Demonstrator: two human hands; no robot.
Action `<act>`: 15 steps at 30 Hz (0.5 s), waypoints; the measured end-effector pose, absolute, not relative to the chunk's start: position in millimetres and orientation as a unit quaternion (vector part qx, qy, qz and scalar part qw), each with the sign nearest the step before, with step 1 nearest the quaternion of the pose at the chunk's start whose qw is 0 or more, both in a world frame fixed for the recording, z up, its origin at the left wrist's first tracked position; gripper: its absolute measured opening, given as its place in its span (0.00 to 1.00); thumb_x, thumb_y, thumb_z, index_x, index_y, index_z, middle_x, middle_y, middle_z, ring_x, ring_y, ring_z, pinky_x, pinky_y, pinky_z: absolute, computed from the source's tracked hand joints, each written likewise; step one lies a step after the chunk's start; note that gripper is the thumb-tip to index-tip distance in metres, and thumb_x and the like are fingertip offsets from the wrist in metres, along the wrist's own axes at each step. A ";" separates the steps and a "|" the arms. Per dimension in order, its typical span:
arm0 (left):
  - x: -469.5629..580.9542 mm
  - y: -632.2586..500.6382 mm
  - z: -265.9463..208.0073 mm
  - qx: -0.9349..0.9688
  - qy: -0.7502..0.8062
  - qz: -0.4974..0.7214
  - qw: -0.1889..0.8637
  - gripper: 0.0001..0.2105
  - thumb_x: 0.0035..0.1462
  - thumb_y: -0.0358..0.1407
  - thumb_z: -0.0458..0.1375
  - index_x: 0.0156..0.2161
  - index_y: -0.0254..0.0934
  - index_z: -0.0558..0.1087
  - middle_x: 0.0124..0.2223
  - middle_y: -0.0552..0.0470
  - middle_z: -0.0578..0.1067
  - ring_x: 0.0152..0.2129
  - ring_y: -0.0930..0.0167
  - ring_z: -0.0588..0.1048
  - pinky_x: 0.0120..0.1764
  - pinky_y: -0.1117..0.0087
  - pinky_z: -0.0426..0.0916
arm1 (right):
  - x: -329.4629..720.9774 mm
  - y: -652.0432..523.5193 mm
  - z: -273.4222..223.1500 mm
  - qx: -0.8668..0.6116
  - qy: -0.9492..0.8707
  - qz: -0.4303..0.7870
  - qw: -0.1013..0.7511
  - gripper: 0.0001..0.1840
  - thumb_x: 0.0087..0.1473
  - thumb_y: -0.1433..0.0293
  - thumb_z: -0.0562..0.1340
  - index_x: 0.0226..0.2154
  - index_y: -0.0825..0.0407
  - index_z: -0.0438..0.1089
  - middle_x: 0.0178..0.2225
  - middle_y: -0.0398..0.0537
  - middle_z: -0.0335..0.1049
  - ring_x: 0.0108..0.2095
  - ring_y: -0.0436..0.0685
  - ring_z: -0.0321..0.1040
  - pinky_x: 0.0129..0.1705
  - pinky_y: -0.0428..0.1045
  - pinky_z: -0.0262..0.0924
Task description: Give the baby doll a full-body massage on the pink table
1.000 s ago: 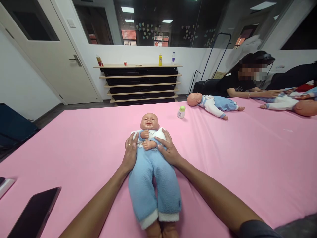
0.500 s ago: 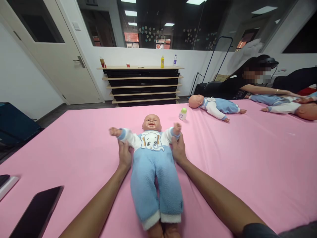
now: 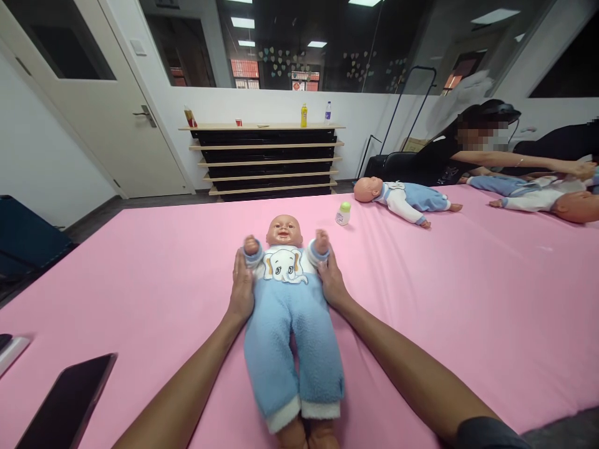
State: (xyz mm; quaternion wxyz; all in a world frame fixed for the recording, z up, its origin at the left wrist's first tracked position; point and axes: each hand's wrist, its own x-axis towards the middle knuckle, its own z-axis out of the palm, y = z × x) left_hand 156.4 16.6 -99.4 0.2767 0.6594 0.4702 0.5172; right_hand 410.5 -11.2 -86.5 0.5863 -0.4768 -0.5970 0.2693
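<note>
Doll (image 3: 285,299) lies face up on the pink sheet (image 3: 163,262) before you, dressed and laid straight; with both forearms raised, handling looks partway, how much remains unclear. Its long axis runs away from you, head far, feet near. Your left hand (image 3: 242,288) and right hand (image 3: 334,282) flank its arms, fingers extended; you can't tell how firmly they hold.
</note>
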 end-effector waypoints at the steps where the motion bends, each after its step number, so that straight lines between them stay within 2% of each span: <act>1: 156.6 15.5 -100.0 0.687 0.475 0.486 0.257 0.29 0.68 0.48 0.40 0.71 0.47 0.44 0.73 0.54 0.41 0.70 0.67 0.38 0.70 0.57 0.34 | 409.3 -12.6 -85.5 -0.469 -0.627 0.271 0.560 0.33 0.64 0.52 0.54 0.67 0.43 0.53 0.70 0.46 0.44 0.70 0.59 0.41 0.70 0.60 0.39; 4: 158.4 13.5 -99.2 0.743 0.472 0.415 0.230 0.26 0.69 0.47 0.36 0.70 0.50 0.46 0.73 0.56 0.40 0.70 0.68 0.36 0.69 0.54 0.32 | 405.9 -14.1 -86.1 -0.455 -0.692 0.263 0.495 0.27 0.63 0.53 0.56 0.61 0.41 0.64 0.71 0.40 0.36 0.71 0.61 0.33 0.71 0.62 0.34; 9: 164.8 11.0 -95.1 0.784 0.454 0.367 0.213 0.26 0.69 0.45 0.33 0.69 0.49 0.52 0.73 0.56 0.44 0.70 0.67 0.36 0.69 0.52 0.34 | 397.3 -14.0 -87.0 -0.459 -0.739 0.205 0.448 0.25 0.61 0.55 0.60 0.59 0.41 0.66 0.71 0.41 0.33 0.72 0.63 0.25 0.70 0.66 0.28; 12: 165.7 11.0 -96.1 0.786 0.451 0.371 0.203 0.26 0.69 0.45 0.34 0.69 0.49 0.52 0.73 0.54 0.44 0.70 0.66 0.36 0.69 0.51 0.34 | 394.5 -14.7 -86.2 -0.465 -0.741 0.188 0.447 0.28 0.58 0.57 0.62 0.61 0.41 0.65 0.71 0.43 0.35 0.71 0.64 0.27 0.70 0.66 0.29; 15: 162.3 13.5 -98.9 0.749 0.464 0.423 0.213 0.26 0.69 0.46 0.38 0.70 0.49 0.49 0.72 0.53 0.45 0.70 0.66 0.40 0.69 0.52 0.35 | 395.4 -14.8 -85.0 -0.472 -0.703 0.188 0.499 0.32 0.56 0.57 0.64 0.62 0.44 0.63 0.70 0.47 0.42 0.70 0.63 0.37 0.70 0.64 0.37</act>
